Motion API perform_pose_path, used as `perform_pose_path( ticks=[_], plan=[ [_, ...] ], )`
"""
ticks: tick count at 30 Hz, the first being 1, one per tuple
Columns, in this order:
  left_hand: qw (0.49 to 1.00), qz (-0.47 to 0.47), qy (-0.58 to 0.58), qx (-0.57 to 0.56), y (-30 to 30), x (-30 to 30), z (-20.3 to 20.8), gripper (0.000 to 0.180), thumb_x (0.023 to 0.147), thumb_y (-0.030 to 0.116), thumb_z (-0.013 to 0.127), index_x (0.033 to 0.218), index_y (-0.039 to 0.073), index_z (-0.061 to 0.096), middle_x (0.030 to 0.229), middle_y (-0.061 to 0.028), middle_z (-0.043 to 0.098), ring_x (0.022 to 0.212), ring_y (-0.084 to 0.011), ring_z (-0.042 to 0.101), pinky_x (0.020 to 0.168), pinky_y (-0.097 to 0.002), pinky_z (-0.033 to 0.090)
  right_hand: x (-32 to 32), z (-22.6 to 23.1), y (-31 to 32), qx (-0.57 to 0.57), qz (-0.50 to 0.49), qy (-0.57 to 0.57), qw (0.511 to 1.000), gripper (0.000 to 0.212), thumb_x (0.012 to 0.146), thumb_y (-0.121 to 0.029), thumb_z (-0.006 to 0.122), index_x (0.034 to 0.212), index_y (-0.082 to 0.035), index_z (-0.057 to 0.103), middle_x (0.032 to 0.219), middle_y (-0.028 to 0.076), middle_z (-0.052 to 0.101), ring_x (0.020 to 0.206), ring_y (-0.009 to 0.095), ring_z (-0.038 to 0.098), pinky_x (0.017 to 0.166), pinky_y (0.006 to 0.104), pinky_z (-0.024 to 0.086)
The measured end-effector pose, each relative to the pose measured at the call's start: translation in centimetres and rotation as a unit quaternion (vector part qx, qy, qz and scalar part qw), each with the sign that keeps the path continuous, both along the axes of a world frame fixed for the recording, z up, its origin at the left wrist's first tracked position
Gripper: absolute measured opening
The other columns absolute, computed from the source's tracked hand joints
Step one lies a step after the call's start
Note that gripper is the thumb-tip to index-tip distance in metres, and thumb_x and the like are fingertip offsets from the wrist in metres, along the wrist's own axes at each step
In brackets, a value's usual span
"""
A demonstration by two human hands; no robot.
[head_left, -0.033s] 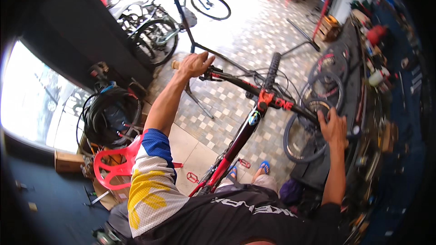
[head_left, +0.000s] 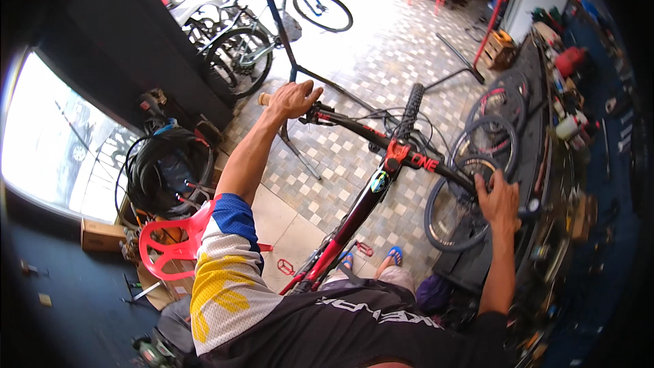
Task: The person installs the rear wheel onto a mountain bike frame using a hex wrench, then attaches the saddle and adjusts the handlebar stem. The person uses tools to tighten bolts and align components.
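Note:
My left hand point(head_left: 293, 99) is wrapped over the left end of a bicycle handlebar point(head_left: 354, 124), palm down; a tan grip end point(head_left: 264, 99) pokes out beside it. At the right end of the bar, my right hand point(head_left: 499, 201) is closed round the other grip, which it mostly hides. Red-and-black frame tubing point(head_left: 347, 221) runs from the red stem point(head_left: 396, 153) back toward my body. Beyond the bar stands the knobby front tire point(head_left: 411, 105), pointing away from me. Red pedals point(head_left: 286, 267) show low on the bike, near my feet in blue sandals.
A red plastic chair point(head_left: 170, 249) and coiled black tires point(head_left: 163, 174) are at left. Loose wheels point(head_left: 443, 221) lean at right by a tool-covered bench. A dark repair stand point(head_left: 283, 34) and parked bicycles point(head_left: 235, 61) stand ahead on the tiled floor.
The view has shifted slightly, so the background sits a little further right. Both hands keep their places on the handlebar.

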State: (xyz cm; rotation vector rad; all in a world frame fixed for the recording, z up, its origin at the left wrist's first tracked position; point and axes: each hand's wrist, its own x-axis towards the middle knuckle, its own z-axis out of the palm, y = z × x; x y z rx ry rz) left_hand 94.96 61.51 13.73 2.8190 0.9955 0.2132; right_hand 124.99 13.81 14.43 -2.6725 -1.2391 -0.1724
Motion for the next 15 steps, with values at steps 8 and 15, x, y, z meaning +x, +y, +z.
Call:
perform_pose_path(
  ticks=[8, 15],
  plan=[
    [0.996, 0.069, -0.046, 0.024, 0.3, -3.6, -2.5, 0.050, 0.104, 0.050, 0.045, 0.085, 0.006, 0.059, 0.076, -0.0235, 0.064, 0.083, -0.0467, 0.063, 0.075, -0.0568, 0.045, 1.8, -0.5, 2.7, 0.056, 0.113, 0.010, 0.992, 0.043, 0.100, -0.045, 0.057, 0.104, -0.003, 0.065, 0.093, 0.018, 0.073, 0.090, 0.037, 0.067, 0.089, 0.0465, 0.041],
    [0.991, 0.121, -0.051, -0.011, -0.5, -4.5, -3.1, 0.047, 0.102, 0.049, 0.049, 0.087, 0.005, 0.056, 0.075, -0.0247, 0.062, 0.080, -0.0480, 0.061, 0.070, -0.0555, 0.044, 3.3, 0.4, 4.8, 0.037, 0.120, 0.069, 0.990, 0.045, 0.099, -0.043, 0.059, 0.121, -0.004, 0.065, 0.107, 0.018, 0.074, 0.104, 0.036, 0.067, 0.098, 0.0458, 0.042]
  ],
)
